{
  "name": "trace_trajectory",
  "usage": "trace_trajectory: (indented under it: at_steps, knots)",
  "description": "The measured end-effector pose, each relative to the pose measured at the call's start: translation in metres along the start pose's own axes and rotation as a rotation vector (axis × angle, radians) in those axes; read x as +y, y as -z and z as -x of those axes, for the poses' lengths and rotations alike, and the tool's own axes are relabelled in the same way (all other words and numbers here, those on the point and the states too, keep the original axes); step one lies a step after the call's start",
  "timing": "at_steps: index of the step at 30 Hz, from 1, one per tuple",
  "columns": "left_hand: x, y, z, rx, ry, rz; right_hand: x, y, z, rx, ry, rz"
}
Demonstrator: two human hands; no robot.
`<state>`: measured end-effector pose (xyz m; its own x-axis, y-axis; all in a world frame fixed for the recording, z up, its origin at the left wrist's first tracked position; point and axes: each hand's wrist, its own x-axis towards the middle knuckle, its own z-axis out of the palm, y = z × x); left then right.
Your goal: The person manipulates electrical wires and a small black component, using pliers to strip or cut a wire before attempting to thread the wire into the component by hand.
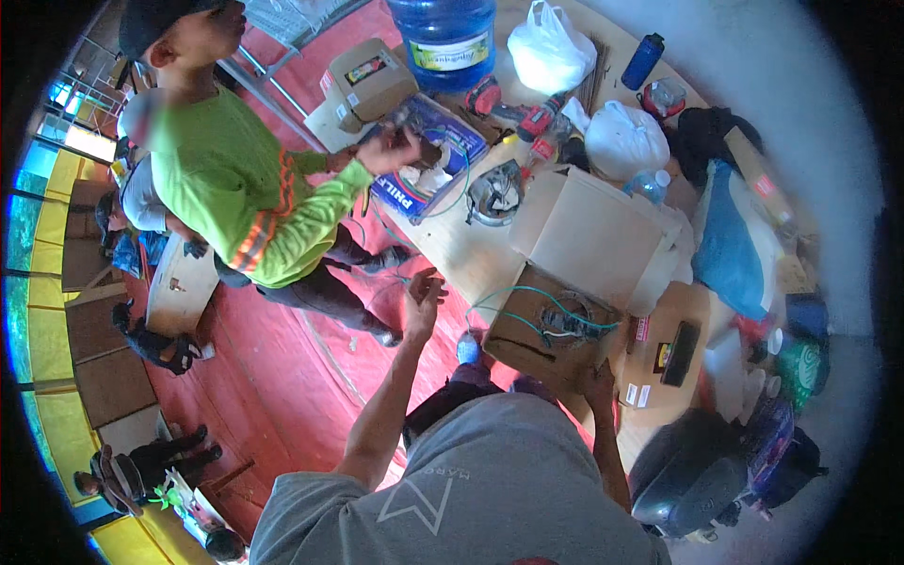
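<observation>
My left hand (423,294) is raised over the red floor near the table's edge, fingers apart, holding nothing. My right hand (597,381) rests on the near edge of an open cardboard box (556,330) that holds a coil of green wire (556,311) and a round fitting. The box sits on the light wooden table (452,250). A co-worker in a bright green long-sleeved shirt (235,179) stands at the left and holds a small dark item (407,141) in both hands over a blue carton (433,151).
The table carries a large blue water bottle (443,38), white plastic bags (548,52), a red power drill (513,113), a metal lamp housing (494,193), a dark helmet (687,476) and blue cloth (730,245). Other people sit on the red floor at left.
</observation>
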<state>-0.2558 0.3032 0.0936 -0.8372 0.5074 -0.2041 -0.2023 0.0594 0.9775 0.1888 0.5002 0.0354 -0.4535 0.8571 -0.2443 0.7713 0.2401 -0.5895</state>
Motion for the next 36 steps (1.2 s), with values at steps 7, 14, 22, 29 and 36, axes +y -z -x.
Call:
trace_trajectory:
  at_steps: [7, 14, 22, 29, 36]
  knots:
    - [0.011, 0.004, 0.021, 0.01, 0.09, 0.228, -0.042, 0.028, 0.005, -0.018, 0.055, -0.144]
    - [0.067, -0.008, 0.019, -0.156, 0.028, 0.717, -0.031, 0.019, 0.003, -0.065, 0.024, -0.128]
    - [0.127, -0.001, 0.034, -0.321, -0.101, 1.078, -0.044, 0.028, 0.008, -0.126, 0.01, -0.033]
    - [0.159, 0.0, 0.037, -0.239, 0.186, 1.552, -0.028, 0.015, 0.006, -0.072, -0.024, -0.098]
    - [0.14, 0.003, 0.04, -0.194, 0.141, 1.297, 0.002, 0.003, 0.003, -0.053, 0.117, -0.002]
